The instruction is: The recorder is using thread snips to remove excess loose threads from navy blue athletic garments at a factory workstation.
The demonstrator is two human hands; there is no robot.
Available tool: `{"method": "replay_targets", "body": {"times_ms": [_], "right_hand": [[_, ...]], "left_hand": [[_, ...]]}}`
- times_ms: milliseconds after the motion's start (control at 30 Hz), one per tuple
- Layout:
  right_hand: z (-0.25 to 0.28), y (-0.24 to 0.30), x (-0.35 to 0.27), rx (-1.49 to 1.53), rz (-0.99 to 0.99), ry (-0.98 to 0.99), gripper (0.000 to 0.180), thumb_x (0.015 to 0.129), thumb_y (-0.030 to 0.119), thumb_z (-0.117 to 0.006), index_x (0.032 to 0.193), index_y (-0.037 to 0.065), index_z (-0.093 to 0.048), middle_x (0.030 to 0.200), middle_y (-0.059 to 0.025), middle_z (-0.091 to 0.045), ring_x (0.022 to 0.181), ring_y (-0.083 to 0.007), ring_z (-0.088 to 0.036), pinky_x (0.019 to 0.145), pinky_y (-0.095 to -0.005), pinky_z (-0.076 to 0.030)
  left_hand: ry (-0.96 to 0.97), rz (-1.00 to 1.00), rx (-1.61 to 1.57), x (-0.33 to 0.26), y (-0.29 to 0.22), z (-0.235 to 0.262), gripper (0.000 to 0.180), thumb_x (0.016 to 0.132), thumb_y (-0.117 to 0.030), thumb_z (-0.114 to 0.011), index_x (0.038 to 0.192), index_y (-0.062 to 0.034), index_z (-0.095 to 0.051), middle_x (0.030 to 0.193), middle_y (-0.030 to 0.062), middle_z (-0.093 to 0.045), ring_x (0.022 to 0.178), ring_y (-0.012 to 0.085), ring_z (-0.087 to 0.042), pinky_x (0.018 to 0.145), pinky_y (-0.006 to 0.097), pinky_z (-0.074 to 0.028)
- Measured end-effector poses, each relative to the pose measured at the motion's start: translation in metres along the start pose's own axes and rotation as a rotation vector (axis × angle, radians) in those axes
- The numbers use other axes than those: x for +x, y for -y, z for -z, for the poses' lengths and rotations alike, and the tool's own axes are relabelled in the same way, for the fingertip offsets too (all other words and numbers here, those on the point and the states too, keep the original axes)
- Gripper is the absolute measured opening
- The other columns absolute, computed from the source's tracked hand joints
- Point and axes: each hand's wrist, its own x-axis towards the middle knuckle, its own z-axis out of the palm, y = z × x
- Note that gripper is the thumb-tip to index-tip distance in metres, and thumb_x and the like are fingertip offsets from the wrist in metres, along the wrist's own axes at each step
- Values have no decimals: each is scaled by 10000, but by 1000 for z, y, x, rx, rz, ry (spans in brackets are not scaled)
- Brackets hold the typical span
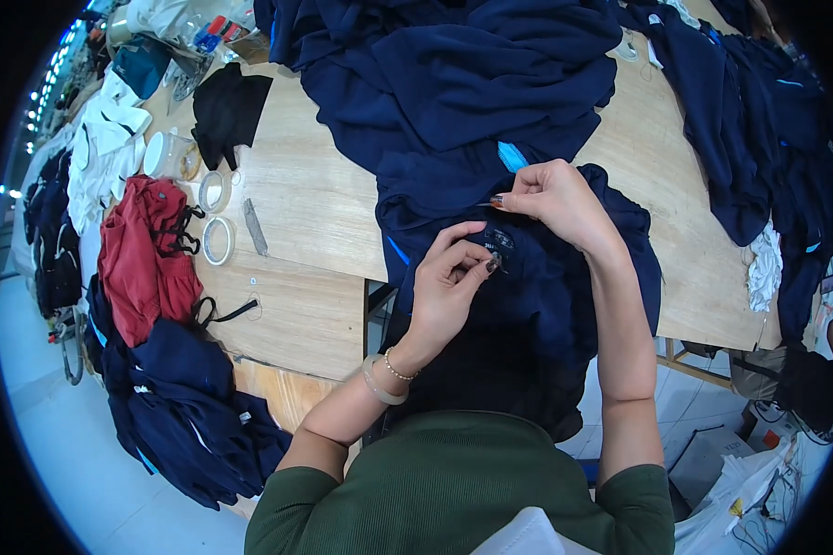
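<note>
Left hand (449, 285), closed in a pinch, apparently steadies the navy-blue fabric garment (546, 287). Toward two o'clock, right hand (557, 205) grips a slim object (487, 204).

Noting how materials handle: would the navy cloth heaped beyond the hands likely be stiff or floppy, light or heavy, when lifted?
The navy cloth is probably floppy, since it lies in soft, rounded folds. Gathered whole, it may feel fairly heavy, given its large heap.
</note>
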Motion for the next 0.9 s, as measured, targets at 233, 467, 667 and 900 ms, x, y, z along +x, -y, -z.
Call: {"method": "replay_targets", "body": {"times_ms": [233,467,667,900], "right_hand": [[60,11,-48,309,-53,-141,212,883,220,-659,917,13,-693,641,43,-546,552,-55,-469,510,-197,-359],[123,-74,-114,393,134,-815,253,1023,242,-504,1073,26,-625,752,31,-547,642,-39,-423,597,-204,-329],[96,-109,-126,515,-87,-920,154,913,186,-685,964,42,-701,630,84,-508,492,-1,-312,468,-197,-217],[52,-103,-101,344,5,-845,245,868,152,-728,1017,-32,-668,890,-48,-674,858,-110,-601,784,-224,-460]], "left_hand": [[365,87,202,-27,-41,37,41,881,40,-617,893,20,-651,934,49,-650,675,74,-591,591,213,-456],[590,299,1189,-72,-37,172,81,815,-80,-696,773,-11,-684,781,121,-649,680,280,-627,629,326,-504],[270,2,996,-17,-86,95,115,835,-110,-721,812,-5,-679,797,119,-615,681,310,-606,640,353,-488],[181,-784,1015,81,-66,-23,325,757,27,-679,1073,-39,-643,1104,89,-612,1068,278,-570,879,353,-462]]}}
